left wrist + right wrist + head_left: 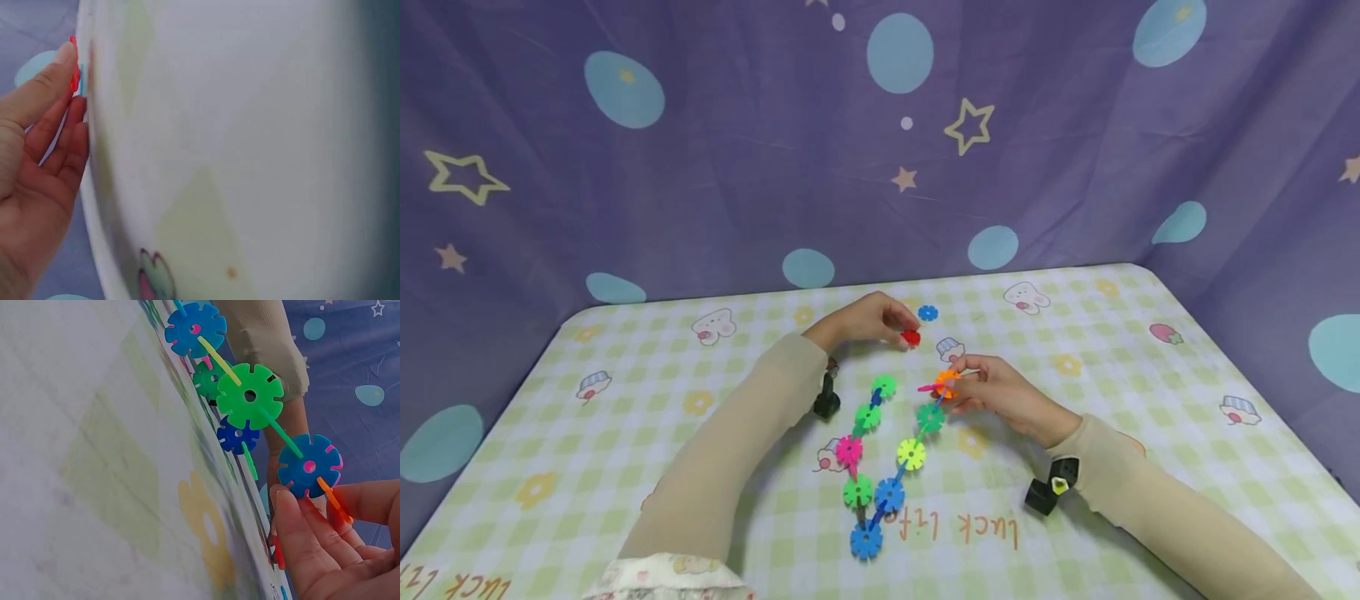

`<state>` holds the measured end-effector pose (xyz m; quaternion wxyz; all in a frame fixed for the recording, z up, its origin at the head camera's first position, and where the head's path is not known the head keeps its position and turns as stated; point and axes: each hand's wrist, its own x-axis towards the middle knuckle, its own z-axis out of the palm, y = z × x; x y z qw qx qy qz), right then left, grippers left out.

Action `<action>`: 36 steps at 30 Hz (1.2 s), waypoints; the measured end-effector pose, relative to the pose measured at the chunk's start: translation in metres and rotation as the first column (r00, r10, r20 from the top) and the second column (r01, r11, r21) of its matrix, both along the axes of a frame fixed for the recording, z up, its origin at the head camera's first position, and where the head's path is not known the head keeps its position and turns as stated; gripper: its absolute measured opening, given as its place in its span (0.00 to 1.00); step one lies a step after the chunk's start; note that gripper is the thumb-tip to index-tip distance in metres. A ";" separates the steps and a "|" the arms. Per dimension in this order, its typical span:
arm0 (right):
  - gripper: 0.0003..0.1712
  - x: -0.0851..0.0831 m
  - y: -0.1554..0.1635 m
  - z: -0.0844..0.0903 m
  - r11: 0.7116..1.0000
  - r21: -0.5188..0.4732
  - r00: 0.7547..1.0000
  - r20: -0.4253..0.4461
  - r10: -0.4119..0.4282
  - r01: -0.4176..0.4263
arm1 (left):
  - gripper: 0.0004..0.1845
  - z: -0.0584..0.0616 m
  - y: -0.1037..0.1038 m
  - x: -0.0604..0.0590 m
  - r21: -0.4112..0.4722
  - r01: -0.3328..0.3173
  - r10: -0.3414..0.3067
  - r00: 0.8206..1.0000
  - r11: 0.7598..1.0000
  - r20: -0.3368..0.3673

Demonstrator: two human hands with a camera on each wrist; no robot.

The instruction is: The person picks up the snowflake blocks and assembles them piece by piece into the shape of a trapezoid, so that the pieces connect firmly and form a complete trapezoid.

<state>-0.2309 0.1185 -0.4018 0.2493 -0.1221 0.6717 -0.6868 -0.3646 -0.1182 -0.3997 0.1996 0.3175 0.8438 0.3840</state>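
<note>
A chain of notched plastic discs (880, 467) in blue, green, pink and yellow lies in a V shape on the checked tablecloth (1075, 500). My right hand (992, 392) pinches the orange disc (946, 383) at the chain's right end; the same chain (250, 397) runs away from the fingers (306, 544) in the right wrist view. My left hand (868, 321) pinches a loose red disc (911, 337) on the cloth, and this red disc (75, 69) shows at the fingertips (62, 56) in the left wrist view. A loose blue disc (928, 312) lies just beyond it.
A purple curtain (700, 167) with stars and blue ovals closes in the table at the back and sides. Small black wrist cameras sit on both forearms, the left wrist camera (826, 400) and the right wrist camera (1054, 492). The table's far corners (1138, 271) are rounded.
</note>
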 end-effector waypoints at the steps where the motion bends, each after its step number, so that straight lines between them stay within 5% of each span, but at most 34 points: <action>1: 0.06 0.000 0.000 0.000 1.000 0.000 1.000 0.005 -0.005 0.005 | 0.17 0.001 0.000 0.002 0.014 -0.004 0.004 1.000 1.000 0.007; 9: 0.04 0.003 -0.002 -0.001 0.999 -0.019 1.000 0.004 -0.025 0.025 | 0.16 0.025 -0.001 0.029 0.130 -0.021 0.017 0.999 0.991 0.030; 18: 0.02 0.005 -0.001 0.003 0.999 -0.036 0.999 -0.019 -0.029 0.028 | 0.16 0.032 -0.017 0.104 0.200 -0.179 0.168 0.983 0.963 0.069; 23: 0.03 0.008 -0.001 0.007 0.999 -0.035 0.999 -0.012 -0.038 0.038 | 0.16 0.029 -0.015 0.134 0.207 -0.308 0.281 0.948 0.929 0.149; 29: 0.04 0.009 -0.002 0.011 0.998 -0.061 0.999 -0.019 -0.034 0.032 | 0.18 0.028 -0.009 0.144 0.313 -0.387 0.329 0.917 0.867 0.224; 36: 0.05 0.009 -0.004 0.012 0.997 -0.080 1.000 -0.013 -0.011 0.010 | 0.18 0.026 -0.008 0.146 0.334 -0.403 0.327 0.908 0.852 0.261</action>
